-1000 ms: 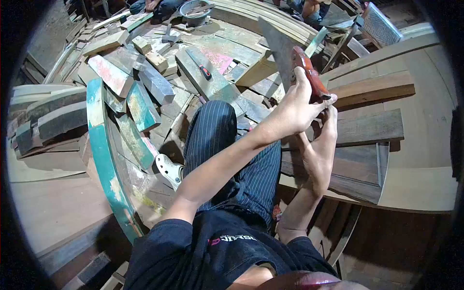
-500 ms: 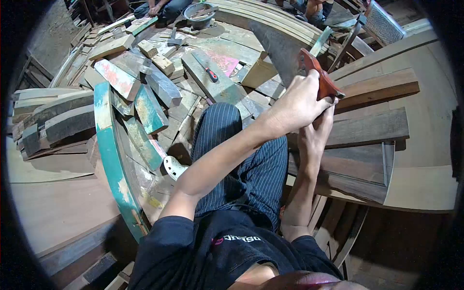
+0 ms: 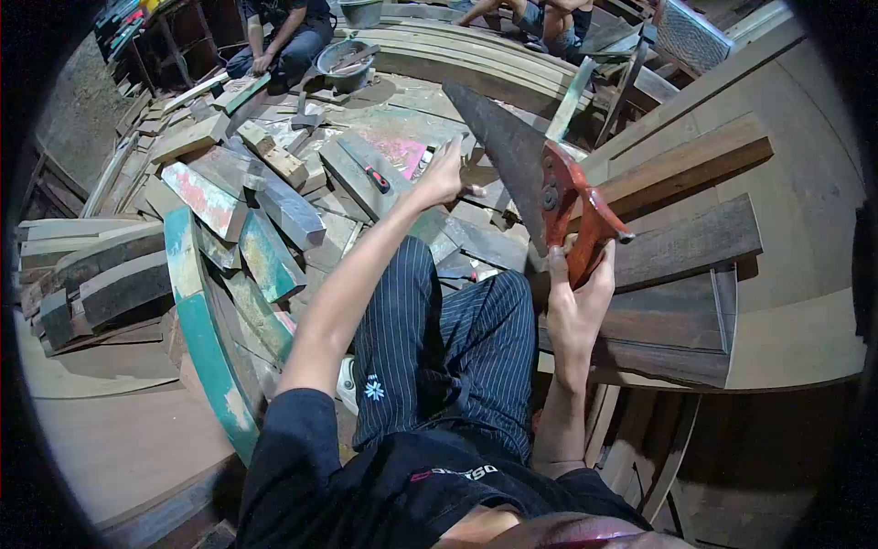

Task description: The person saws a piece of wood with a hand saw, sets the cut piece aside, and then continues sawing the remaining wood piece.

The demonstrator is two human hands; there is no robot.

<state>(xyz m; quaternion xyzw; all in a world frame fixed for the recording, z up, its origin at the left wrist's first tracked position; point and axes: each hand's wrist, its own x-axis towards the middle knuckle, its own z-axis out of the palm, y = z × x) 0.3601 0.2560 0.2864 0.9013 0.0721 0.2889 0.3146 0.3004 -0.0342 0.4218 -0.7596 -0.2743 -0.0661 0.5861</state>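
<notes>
red-orange and glossy, the grip of the handsaw (image 3: 569, 215) sits in the right hand (image 3: 576, 297), whose fingers are wrapped round its lower end from beneath. its dark, stained blade (image 3: 501, 137) slants up and away from the person, above the raised knee in pinstriped trousers (image 3: 430, 302). half a second ago both hands were on that grip; now the left hand (image 3: 445, 178) has let go and is stretched out to the left of the saw, fingers loosely bent and thumb out, grasping nothing that shows. whether it touches the wood under it cannot be told. so the saw's weight now hangs on the right hand alone, and the blade is lifted free of every board, its teeth in no wood. just left of the saw, near that free hand, a red-handled screwdriver (image 3: 377, 178) lies on a grey board. further left of the saw spreads a heap of offcuts (image 3: 206, 197) flaked with pink, green and white paint, and nearer the person a long curved timber (image 3: 197, 320) painted teal. right of the saw, weathered brown planks (image 3: 695, 240) lie stacked on a pale curved deck (image 3: 805, 348). beyond the saw's tip stands a metal basin (image 3: 346, 62), and past it other people (image 3: 285, 37) sit on the boards, their hands well apart from the saw.
</notes>
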